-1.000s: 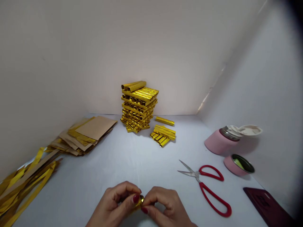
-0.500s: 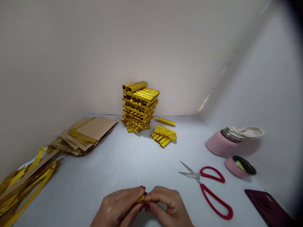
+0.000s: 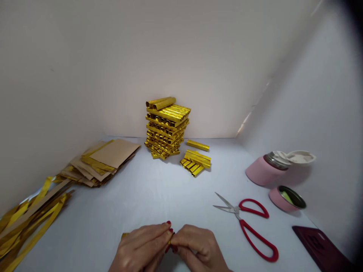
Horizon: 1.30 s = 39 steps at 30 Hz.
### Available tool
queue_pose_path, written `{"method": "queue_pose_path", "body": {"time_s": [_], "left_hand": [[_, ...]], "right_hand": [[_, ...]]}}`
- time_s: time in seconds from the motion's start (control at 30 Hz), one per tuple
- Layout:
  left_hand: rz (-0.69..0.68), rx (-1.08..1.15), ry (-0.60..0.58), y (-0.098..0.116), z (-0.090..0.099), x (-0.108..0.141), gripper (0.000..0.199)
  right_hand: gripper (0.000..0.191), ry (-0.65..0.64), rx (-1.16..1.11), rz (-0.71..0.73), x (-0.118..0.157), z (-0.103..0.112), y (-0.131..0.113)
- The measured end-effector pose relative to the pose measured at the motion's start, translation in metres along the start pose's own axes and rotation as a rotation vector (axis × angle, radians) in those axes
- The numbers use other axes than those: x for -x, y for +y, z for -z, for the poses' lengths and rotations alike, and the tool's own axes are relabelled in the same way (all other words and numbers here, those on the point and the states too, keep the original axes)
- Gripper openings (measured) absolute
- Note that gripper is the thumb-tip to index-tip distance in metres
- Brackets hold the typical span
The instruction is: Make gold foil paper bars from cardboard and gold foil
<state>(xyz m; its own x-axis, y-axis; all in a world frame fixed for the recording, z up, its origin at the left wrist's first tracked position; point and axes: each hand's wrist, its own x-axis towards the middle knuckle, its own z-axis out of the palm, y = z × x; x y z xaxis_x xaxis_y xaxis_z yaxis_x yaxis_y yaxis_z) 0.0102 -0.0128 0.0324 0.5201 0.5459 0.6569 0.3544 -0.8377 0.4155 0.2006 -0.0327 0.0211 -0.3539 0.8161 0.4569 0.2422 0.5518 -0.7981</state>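
Note:
Near the bottom centre, my left hand (image 3: 144,247) and my right hand (image 3: 197,245) meet at the fingertips, pinching a small gold foil piece (image 3: 170,241) that is mostly hidden by the fingers. Another gold bit (image 3: 124,235) shows behind the back of my left hand. Beyond my hands stands a tall crisscross stack of gold foil tubes (image 3: 167,128). To its right lies a small pile of similar tubes (image 3: 197,162), with one single tube (image 3: 197,145) behind it. Red-handled scissors (image 3: 236,211) rest with blades apart, to the right of my right hand.
Brown and gold sheets (image 3: 109,155) are heaped at the left, with loose gold strips (image 3: 42,219) nearer me. At the right are a pink jar (image 3: 263,170) with an open white lid, a pink round container (image 3: 283,200) and a dark red flat object (image 3: 320,245). Walls stand behind.
My left fingers have closed further over the gold piece, so less of it shows between my hands. A gold bit now shows behind my left hand.

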Motion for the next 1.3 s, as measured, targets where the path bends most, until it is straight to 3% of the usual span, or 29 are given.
{"method": "queue_pose_path", "body": {"time_s": [0.37,0.7,0.83,1.0,1.3], "left_hand": [[0.065,0.115,0.036,0.0045,0.0013,-0.005,0.025],[0.198,0.15,0.016,0.0024,-0.0006,0.0021,0.022],[0.113,0.055,0.053,-0.0006,-0.0028,0.0027,0.017],[-0.017,0.036,0.074,0.0004,-0.0025,-0.0019,0.015],[0.053,0.115,0.065,0.0035,-0.0032,-0.0004,0.015]], "right_hand": [[0.025,0.002,-0.018,-0.016,0.0001,-0.0015,-0.0027],[0.016,0.054,-0.023,-0.164,0.0023,-0.0001,-0.0036],[0.016,0.074,-0.014,-0.214,0.0022,0.0007,-0.0031],[0.015,0.086,-0.015,-0.177,0.0031,-0.0012,-0.0022],[0.018,0.098,-0.018,-0.103,0.0039,-0.0021,-0.0028]]}}
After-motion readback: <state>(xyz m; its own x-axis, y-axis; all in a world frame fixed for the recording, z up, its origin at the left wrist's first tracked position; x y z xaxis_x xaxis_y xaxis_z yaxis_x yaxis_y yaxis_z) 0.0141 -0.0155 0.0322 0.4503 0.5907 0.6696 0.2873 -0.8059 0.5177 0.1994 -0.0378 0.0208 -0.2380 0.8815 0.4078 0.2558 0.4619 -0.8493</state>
